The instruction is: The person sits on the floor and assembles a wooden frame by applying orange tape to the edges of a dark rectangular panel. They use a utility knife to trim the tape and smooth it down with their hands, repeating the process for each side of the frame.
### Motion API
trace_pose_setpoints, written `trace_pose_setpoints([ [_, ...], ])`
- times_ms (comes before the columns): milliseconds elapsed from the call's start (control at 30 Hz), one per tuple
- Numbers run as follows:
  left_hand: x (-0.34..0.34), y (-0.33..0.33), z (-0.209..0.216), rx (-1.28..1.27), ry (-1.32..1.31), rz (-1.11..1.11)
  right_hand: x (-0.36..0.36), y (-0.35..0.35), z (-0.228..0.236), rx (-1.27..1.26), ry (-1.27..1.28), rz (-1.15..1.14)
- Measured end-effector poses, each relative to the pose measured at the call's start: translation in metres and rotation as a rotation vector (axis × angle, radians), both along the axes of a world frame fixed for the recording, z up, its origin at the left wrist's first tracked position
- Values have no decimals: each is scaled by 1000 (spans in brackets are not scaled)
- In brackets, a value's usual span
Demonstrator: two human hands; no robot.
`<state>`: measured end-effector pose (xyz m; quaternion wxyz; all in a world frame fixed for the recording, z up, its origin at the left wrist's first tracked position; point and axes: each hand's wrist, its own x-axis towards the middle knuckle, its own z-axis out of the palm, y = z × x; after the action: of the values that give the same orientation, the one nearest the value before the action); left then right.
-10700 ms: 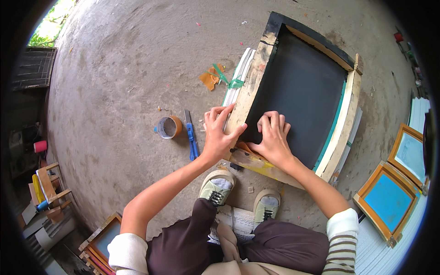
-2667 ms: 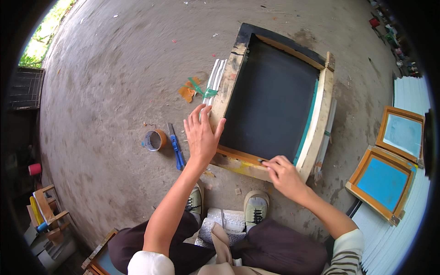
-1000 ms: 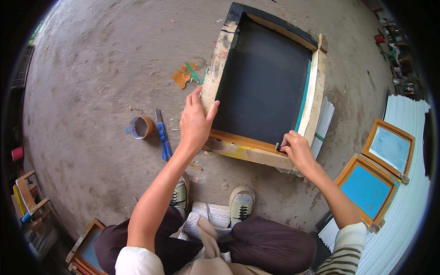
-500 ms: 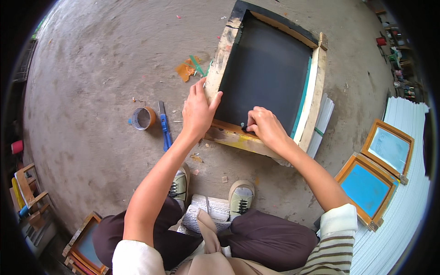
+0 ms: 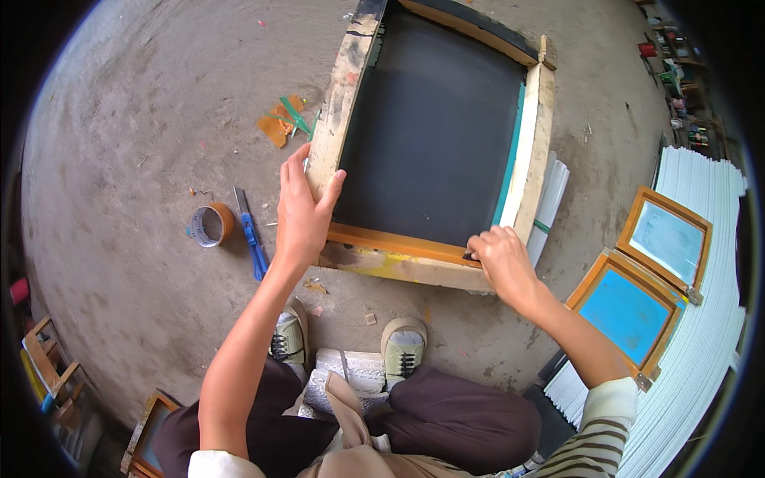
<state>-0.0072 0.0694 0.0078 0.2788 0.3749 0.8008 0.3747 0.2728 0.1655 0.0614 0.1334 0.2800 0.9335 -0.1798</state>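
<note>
A wooden screen-printing frame (image 5: 336, 111) with dark mesh (image 5: 434, 135) lies on the floor in front of me, slightly turned. My left hand (image 5: 304, 211) is closed round its left rail, thumb on top and fingers down the outer side. At the near right inner corner, my right hand (image 5: 508, 261) pinches a small dark piece (image 5: 469, 256), mostly hidden by the fingers. It touches the end of an orange-brown strip (image 5: 390, 241) along the near inner edge. A teal strip (image 5: 510, 159) lines the mesh's right side.
Left of the frame lie a roll of brown tape (image 5: 212, 225), a blue utility knife (image 5: 253, 245) and crumpled orange scraps (image 5: 277, 127). White strips (image 5: 554, 191) sit beside the frame's right side. Farther right, two small framed screens (image 5: 625, 315) rest on a white stack (image 5: 709, 350).
My right hand has slid right along the near inner edge to the corner. My left hand keeps its hold on the left rail. The whole view has shifted, moving the scene leftward.
</note>
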Motion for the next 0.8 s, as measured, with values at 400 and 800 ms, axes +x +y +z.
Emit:
trace_pose_setpoints([
  [400,-2,0,2,-3,-76,37,-19,-6,2,-260,-55,-296],
  [800,3,4,4,-33,-2,48,-71,-6,-14,-472,255,-187],
])
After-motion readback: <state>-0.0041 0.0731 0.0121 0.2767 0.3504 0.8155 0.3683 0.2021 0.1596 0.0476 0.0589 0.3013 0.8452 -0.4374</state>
